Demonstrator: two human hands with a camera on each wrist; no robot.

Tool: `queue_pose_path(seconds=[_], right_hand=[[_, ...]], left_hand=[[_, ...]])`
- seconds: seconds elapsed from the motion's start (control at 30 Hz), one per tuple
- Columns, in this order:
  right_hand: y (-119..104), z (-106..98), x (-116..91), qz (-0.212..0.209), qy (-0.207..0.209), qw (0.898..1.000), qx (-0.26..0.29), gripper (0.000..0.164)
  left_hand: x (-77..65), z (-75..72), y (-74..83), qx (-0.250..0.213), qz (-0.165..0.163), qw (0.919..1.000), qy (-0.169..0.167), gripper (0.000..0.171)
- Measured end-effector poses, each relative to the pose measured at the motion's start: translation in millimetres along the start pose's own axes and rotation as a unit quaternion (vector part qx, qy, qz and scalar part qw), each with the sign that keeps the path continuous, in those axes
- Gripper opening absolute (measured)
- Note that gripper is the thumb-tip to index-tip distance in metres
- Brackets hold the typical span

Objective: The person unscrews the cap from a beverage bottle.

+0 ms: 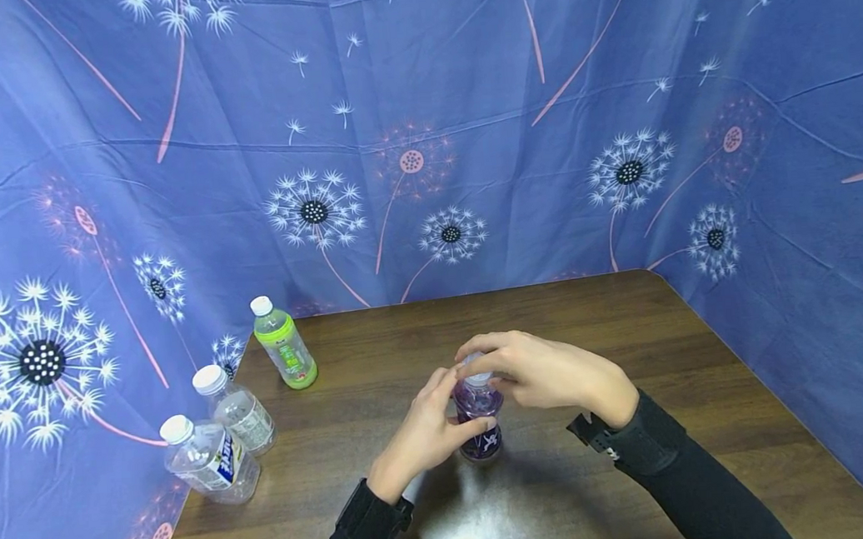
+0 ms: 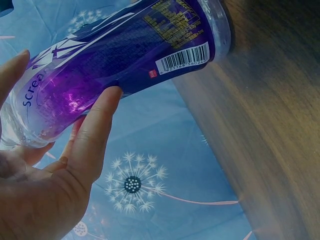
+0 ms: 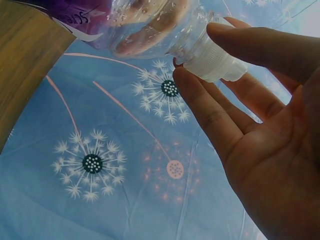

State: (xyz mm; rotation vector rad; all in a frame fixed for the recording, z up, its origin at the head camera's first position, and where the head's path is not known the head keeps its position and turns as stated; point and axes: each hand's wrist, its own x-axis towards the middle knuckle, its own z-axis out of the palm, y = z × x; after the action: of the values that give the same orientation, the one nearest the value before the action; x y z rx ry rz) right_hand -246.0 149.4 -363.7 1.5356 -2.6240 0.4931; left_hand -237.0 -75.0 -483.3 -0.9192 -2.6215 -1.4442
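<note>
A clear plastic bottle with a dark purple label (image 1: 483,444) stands upright on the wooden table. My left hand (image 1: 429,420) grips it around its upper part, one fingertip against the label in the left wrist view, where the barcode shows near the base. From the right, my right hand (image 1: 555,371) reaches over the top. Its thumb and fingers pinch the translucent white cap (image 3: 212,64), which sits on the bottle's neck in the right wrist view.
Left on the table (image 1: 363,366) stand a green-labelled bottle (image 1: 287,348), a clear bottle (image 1: 248,420) and another clear bottle with a blue-and-white label (image 1: 216,467), all with white caps. Blue dandelion-print cloth (image 1: 534,237) hangs behind and along the sides.
</note>
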Motion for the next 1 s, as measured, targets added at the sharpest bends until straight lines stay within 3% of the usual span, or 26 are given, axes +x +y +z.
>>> queue_pose_path(seconds=[0.37, 1.0], right_hand=[[2.0, -3.5, 1.7, 0.007, -0.007, 1.0, 0.021, 0.045], [3.5, -2.8, 1.5, 0.006, -0.005, 1.0, 0.001, 0.042]], left_hand=[[-0.3, -0.2, 0.8, 0.015, 0.002, 0.9999, 0.004, 0.078], [-0.2, 0.8, 2.1, 0.037, 0.002, 0.9992, 0.016, 0.082]])
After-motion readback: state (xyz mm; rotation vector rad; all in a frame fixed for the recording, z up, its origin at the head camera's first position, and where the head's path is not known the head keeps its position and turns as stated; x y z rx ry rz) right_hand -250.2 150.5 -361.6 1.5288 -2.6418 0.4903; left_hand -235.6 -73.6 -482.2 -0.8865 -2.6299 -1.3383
